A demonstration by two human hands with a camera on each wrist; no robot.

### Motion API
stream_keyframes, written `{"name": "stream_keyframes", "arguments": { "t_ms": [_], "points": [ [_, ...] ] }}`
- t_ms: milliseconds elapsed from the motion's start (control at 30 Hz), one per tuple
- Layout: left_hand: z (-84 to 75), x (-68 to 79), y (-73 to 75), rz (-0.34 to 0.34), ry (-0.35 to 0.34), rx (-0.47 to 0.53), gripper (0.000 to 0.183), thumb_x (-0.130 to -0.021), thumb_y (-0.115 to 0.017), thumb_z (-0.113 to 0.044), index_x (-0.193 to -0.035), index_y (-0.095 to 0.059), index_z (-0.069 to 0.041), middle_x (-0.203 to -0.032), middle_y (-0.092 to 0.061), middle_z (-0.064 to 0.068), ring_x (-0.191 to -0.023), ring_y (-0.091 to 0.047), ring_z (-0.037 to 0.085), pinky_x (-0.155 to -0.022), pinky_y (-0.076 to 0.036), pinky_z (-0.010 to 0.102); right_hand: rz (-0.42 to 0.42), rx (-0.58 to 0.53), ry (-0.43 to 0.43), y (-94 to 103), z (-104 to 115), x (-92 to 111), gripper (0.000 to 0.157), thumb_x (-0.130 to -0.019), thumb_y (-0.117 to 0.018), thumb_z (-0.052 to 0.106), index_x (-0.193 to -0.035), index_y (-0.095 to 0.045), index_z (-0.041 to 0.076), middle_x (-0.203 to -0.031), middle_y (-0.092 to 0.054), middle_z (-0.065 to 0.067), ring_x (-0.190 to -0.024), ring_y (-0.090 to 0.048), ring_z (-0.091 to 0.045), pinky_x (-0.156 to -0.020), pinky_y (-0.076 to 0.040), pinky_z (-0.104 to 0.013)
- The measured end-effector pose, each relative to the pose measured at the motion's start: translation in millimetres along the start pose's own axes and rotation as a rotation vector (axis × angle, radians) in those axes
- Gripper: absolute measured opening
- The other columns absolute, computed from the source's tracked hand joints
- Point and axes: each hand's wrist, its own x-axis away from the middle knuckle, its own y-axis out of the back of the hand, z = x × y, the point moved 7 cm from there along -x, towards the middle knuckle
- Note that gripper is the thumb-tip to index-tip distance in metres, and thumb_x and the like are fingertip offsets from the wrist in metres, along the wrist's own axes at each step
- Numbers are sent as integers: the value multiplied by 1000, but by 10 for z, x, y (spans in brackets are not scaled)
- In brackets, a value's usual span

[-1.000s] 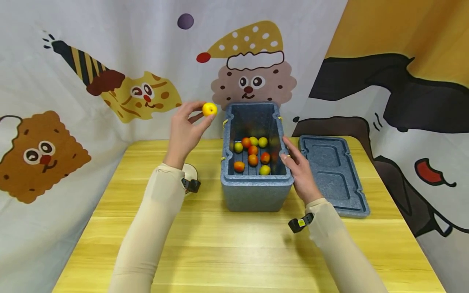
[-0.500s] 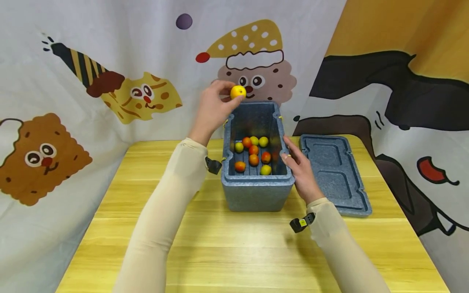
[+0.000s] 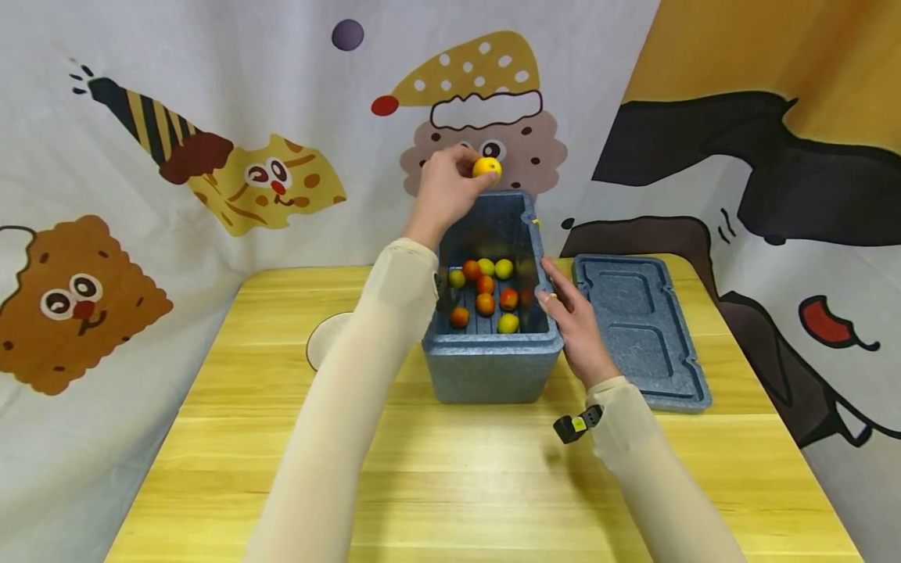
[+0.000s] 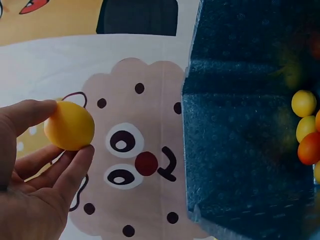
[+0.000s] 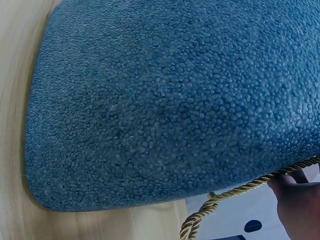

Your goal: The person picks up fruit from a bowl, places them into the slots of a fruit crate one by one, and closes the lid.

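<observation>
My left hand pinches a small round yellow fruit between thumb and fingertips, above the far end of a blue-grey foam box. The left wrist view shows that yellow fruit as smooth, with an orange blush. Several small fruits, red-orange and yellow-green, lie on the box floor. My right hand holds the box's right rim, its thumb over the edge. In the right wrist view the foam wall fills most of the picture, with that hand partly seen beside a gold rope.
The box lid lies flat on the wooden table, right of the box. A white round dish with a dark rim stands at the left, partly hidden by the left forearm. A printed cloth hangs behind the table.
My left hand has moved right and up with the yellow fruit, from left of the box to over its far end. The right hand stays at the rim.
</observation>
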Motion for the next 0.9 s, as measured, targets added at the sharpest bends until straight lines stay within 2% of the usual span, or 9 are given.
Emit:
{"name": "stream_keyframes", "arguments": {
  "t_ms": [300, 600, 900],
  "points": [
    [42, -85, -241, 81, 75, -32, 34, -95, -68, -22, -123, -63, -5, -113, -62, 7, -99, -58, 18, -84, -49, 24, 3, 2, -6, 32, 10, 16, 55, -104, -51, 29, -155, -32, 23, -160, -22, 7, -144, -21, -16, -114, -22, -49],
    [161, -149, -340, 78, 179, -136, 36, -95, -68, -25, -123, -63, -3, -116, -62, 8, -99, -59, 20, -83, -51, 26, 14, 18, -4, 15, 23, 0, 55, -104, -52, 29, -155, -32, 24, -160, -22, 7, -145, -19, -15, -115, -20, -49],
    [243, -176, -465, 143, 192, -158, 35, -96, -65, -25, -123, -58, -3, -120, -58, 10, -100, -59, 22, -83, -51, 29, 6, 14, -13, 11, 22, 4, 56, -103, -53, 31, -155, -33, 25, -159, -24, 7, -144, -21, -15, -115, -21, -48]
  ]
}}
